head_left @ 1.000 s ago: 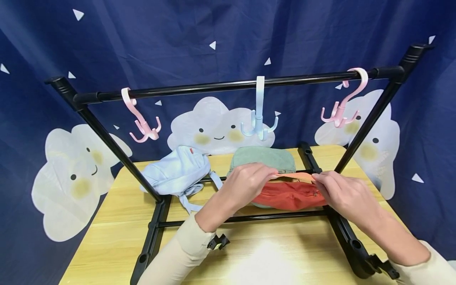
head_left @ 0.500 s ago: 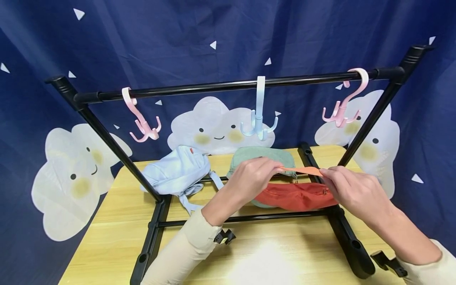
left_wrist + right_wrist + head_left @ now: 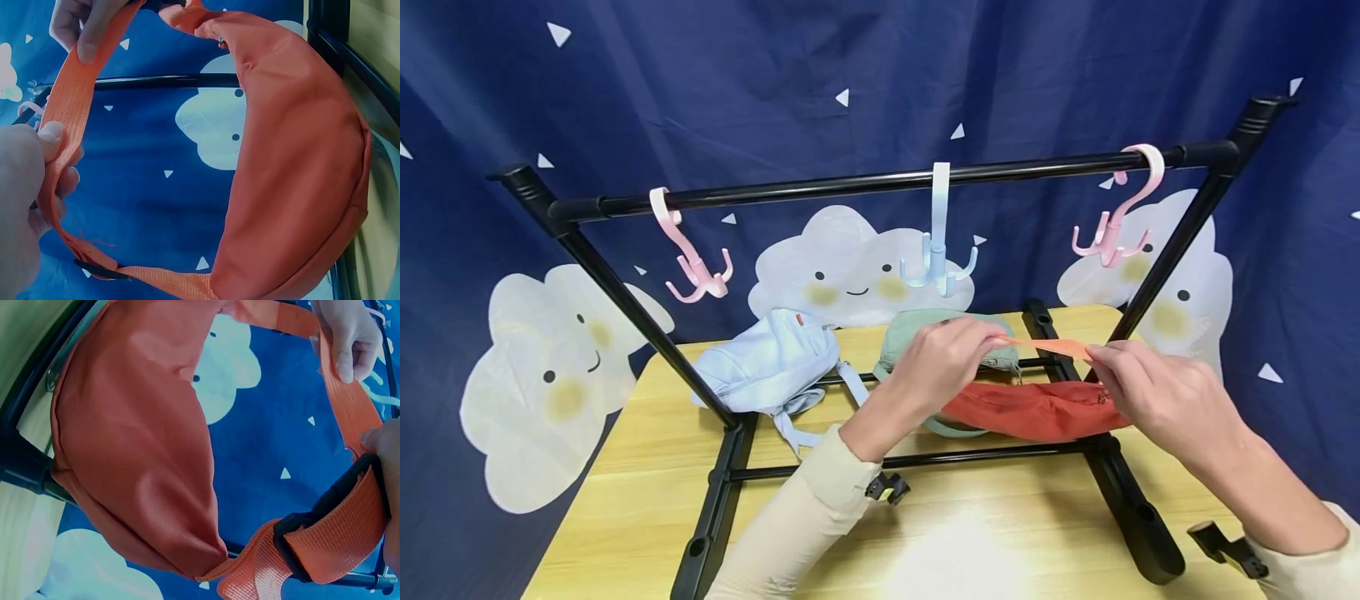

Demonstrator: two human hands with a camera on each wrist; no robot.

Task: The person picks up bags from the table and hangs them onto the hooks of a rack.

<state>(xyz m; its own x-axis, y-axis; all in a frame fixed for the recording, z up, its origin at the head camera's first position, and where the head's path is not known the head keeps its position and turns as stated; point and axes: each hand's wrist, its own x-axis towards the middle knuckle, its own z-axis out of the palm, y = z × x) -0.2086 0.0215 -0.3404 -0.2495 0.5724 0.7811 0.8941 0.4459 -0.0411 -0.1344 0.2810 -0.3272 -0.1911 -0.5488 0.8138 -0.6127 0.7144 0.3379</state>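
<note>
My left hand (image 3: 943, 354) and right hand (image 3: 1165, 392) each pinch the orange strap (image 3: 1048, 344) of a red waist bag (image 3: 1037, 411), a short stretch taut between them. The bag hangs below the hands. In the left wrist view, my left thumb presses on the flat webbing (image 3: 70, 103), and the bag body (image 3: 294, 150) curves down from it. A black buckle (image 3: 294, 540) on the strap sits close to my right hand in the right wrist view. Behind the left hand lies a green bag (image 3: 910, 329), partly hidden, on the table.
A black rack spans the table (image 3: 647, 492), its top bar (image 3: 820, 185) above the hands. On the bar hang a pink hook (image 3: 700, 275), a blue hook (image 3: 938, 258) and another pink hook (image 3: 1108, 237). A light blue bag (image 3: 767, 362) lies left. A cloud-patterned curtain stands behind.
Both hands have risen slightly and shifted right with the strap, and the red bag has moved a little right with them. Slightly more of the strap shows between the hands.
</note>
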